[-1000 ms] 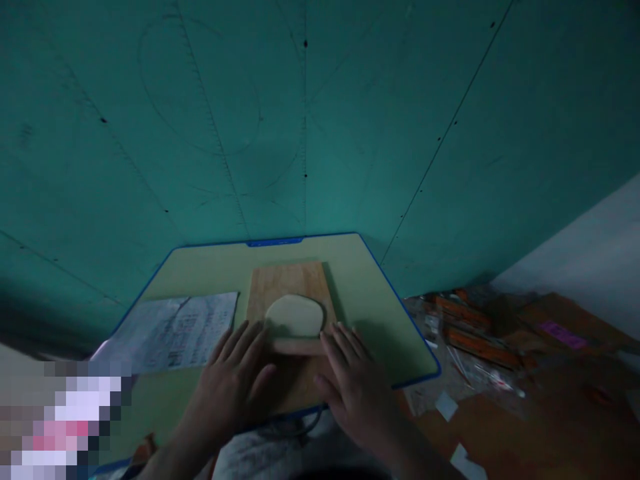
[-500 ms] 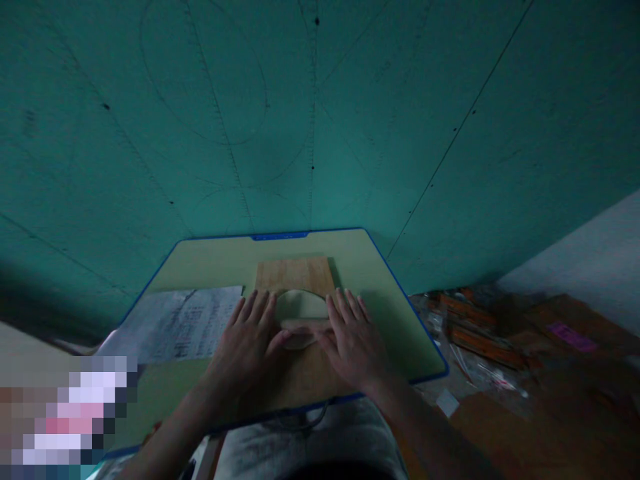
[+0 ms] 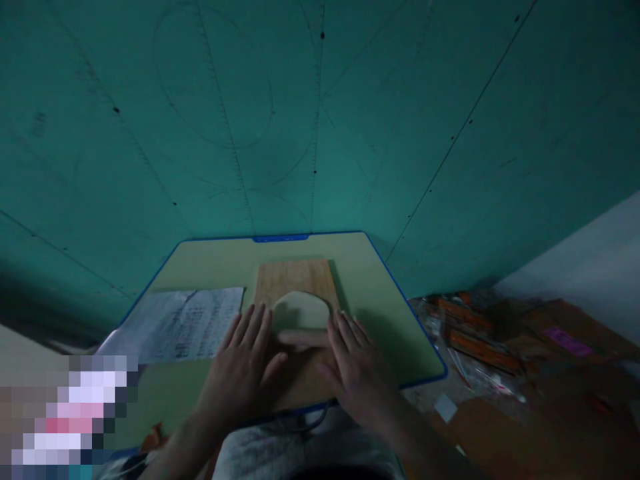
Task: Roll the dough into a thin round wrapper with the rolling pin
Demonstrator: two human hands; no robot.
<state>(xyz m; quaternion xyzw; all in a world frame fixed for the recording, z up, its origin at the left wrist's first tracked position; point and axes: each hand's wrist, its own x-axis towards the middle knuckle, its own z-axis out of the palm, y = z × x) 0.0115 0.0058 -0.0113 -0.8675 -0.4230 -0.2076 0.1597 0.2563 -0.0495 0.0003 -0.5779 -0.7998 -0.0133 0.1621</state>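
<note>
A pale flattened piece of dough [image 3: 301, 311] lies on a wooden board [image 3: 294, 272]. Across its near edge runs a wooden rolling pin [image 3: 304, 339], whose two ends are covered by my hands. My left hand [image 3: 243, 363] rests palm down over the left end, fingers stretched forward and thumb pointing inward. Over the right end lies my right hand [image 3: 356, 367], also flat with its fingers extended. Neither hand wraps around the pin.
The board sits on a light folding table [image 3: 373, 280] with a blue rim. A printed paper sheet [image 3: 185, 323] lies at its left. Behind stands a green wall [image 3: 280, 153] with pencil marks. Cardboard [image 3: 495, 427] and plastic wrapping clutter the floor at right.
Both hands and the rolling pin have moved toward me. More of the dough's far part now shows, and the pin lies at its near edge.
</note>
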